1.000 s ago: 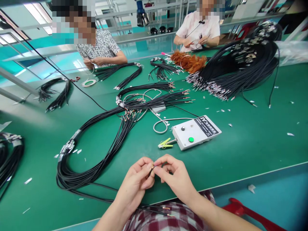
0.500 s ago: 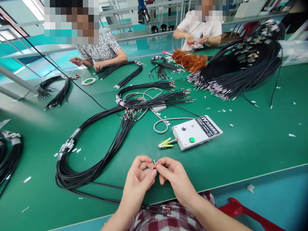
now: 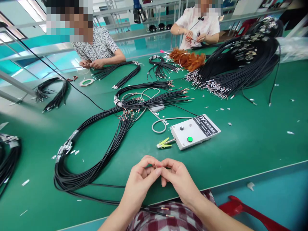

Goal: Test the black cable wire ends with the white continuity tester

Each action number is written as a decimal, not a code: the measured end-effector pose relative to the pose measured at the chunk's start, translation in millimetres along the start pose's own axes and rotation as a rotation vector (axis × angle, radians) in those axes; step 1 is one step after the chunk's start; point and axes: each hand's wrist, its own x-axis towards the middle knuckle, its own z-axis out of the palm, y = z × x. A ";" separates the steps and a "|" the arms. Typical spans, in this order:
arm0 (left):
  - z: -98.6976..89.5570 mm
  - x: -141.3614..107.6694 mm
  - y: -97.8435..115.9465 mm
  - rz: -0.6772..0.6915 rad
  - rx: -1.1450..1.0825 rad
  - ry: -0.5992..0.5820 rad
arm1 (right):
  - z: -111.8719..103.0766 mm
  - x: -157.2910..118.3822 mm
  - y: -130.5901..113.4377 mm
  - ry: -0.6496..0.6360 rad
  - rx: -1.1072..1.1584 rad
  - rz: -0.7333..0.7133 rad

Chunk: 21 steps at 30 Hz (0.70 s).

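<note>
My left hand (image 3: 141, 176) is closed in a pinch at the end of a black cable (image 3: 107, 185), which runs in from the left and passes behind it. Its fingertips meet those of my right hand (image 3: 177, 176), also pinched. Between them a bit of thin wires (image 3: 156, 166) shows; the fingers cover most of it. The cable belongs to a looped black bundle (image 3: 72, 176) bound with silvery wraps. Two more cable ends with bare wires (image 3: 166, 209) hang over the table edge by my lap. Beyond my hands lies a grey-white box (image 3: 196, 131) with a green button and a yellow clip (image 3: 164, 143).
Other cable bundles (image 3: 154, 99) lie across the green table (image 3: 252, 134), with a large heap (image 3: 231, 67) at back right. Two people sit opposite, their hands (image 3: 92, 64) on their own work. A red chair part (image 3: 233, 205) shows below the table edge. Paper scraps (image 3: 25, 182) are scattered about.
My fingertips have come closer together, and the thin wires that stuck up between them are now mostly covered. The person at back left has brought both hands together.
</note>
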 end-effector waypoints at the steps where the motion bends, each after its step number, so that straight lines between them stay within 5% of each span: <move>1: 0.0 0.3 -2.5 0.003 -0.002 0.037 | -1.2 0.0 -0.9 -0.001 -0.022 -0.003; 6: 0.7 0.4 -8.4 -0.015 0.000 0.068 | -5.2 0.4 -4.8 -0.021 -0.104 -0.018; 12: -0.3 0.5 -2.3 0.014 0.041 -0.112 | -3.7 -1.4 -4.2 -0.038 -0.020 -0.002; 17: -0.2 1.5 -10.4 0.028 -0.039 0.065 | -1.5 -0.2 -1.5 -0.092 -0.031 -0.016; 21: 0.9 2.3 -18.4 0.033 -0.077 0.097 | -4.1 3.8 -4.0 -0.091 -0.191 -0.071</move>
